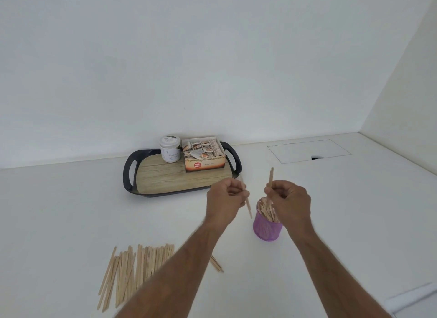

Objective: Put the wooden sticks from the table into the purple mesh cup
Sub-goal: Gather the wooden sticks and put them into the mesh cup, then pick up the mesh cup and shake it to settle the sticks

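Note:
The purple mesh cup [266, 229] stands upright on the white table, with several wooden sticks inside it. My right hand [290, 200] hovers just above the cup, shut on one wooden stick [271, 176] that points up. My left hand [225, 199] is to the left of the cup and grips another wooden stick [248, 207] that slants down toward the cup's left side. A spread pile of loose wooden sticks [134, 268] lies on the table at the lower left, partly hidden by my left forearm.
A dark tray [129, 173] with a wood-look floor sits behind my hands, holding a white jar [169, 151] and an open box of tea sachets [203, 155]. A cut-out panel [307, 151] lies in the table's back right. Walls close the back and right.

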`<state>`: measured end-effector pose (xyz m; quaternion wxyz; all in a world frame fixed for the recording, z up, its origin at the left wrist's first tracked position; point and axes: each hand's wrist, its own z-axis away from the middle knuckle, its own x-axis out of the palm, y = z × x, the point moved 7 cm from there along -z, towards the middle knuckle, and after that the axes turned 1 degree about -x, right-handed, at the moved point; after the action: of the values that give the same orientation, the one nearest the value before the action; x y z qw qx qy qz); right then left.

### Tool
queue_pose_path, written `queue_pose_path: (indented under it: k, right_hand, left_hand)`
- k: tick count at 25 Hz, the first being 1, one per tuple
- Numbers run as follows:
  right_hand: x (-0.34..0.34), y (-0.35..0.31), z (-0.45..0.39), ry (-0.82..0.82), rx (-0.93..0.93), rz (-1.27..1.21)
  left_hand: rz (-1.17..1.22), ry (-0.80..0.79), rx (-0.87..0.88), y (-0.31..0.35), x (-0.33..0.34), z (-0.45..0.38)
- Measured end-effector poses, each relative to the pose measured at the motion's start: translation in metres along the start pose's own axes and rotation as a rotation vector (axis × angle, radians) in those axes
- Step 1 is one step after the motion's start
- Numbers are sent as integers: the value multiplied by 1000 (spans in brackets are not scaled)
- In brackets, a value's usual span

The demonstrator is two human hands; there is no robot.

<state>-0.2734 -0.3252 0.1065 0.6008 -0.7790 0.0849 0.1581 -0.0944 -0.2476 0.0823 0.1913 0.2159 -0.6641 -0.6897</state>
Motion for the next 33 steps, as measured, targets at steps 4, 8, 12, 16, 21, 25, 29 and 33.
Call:
queue_pose_path:
  k: [4,8,12,16,21,25,29,33]
  right_hand:
    - [-19,10,-10,33,12,65]
    - [-21,22,-9,11,12,159]
    - [-19,38,-8,-49,38,213]
    - [-23,46,-10,-44,58,211]
    - [-34,46,-1,185,-40,128]
    - [-27,84,23,214,17,-107]
    - [3,122,38,22,127,-30]
    - [23,123,39,-35,109,0]
  left_hand:
    - [-81,-23,65,9,29,-2]
    - [-209,-47,97,7,49,-6]
    - [-275,-105,84,-6,60,-5]
    - [-325,-98,88,-9,56,-7]
    - [-304,-6,167,0,28,-7]
    - [-375,95,202,-8,-35,-7]
    - [-656,194,139,-46,-139,0]
    - [-919,297,11,-93,-245,32]
